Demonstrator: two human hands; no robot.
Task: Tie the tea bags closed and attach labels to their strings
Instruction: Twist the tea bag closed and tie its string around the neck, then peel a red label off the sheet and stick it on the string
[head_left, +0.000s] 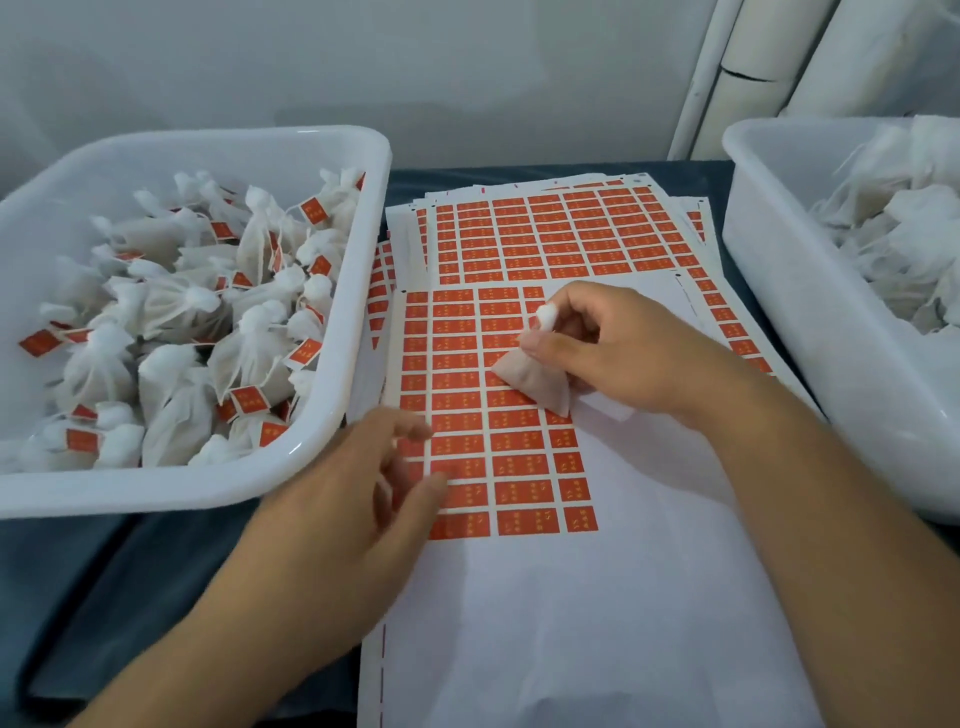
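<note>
My right hand (608, 348) grips a small white tea bag (535, 382) by its gathered neck, and the bag's body hangs down over the label sheet. The top sheet of red labels (462, 395) lies in front of me, with part of its labels gone and bare white backing on the right and below. My left hand (363, 499) hovers blurred over the sheet's lower left corner, fingers loosely spread near the red labels, holding nothing that I can make out.
A white tub (343, 291) on the left holds several tied tea bags with red labels. A second white tub (779, 291) on the right holds unlabelled white bags. More label sheets (561, 234) are stacked behind. White pipes (727, 78) stand at the back right.
</note>
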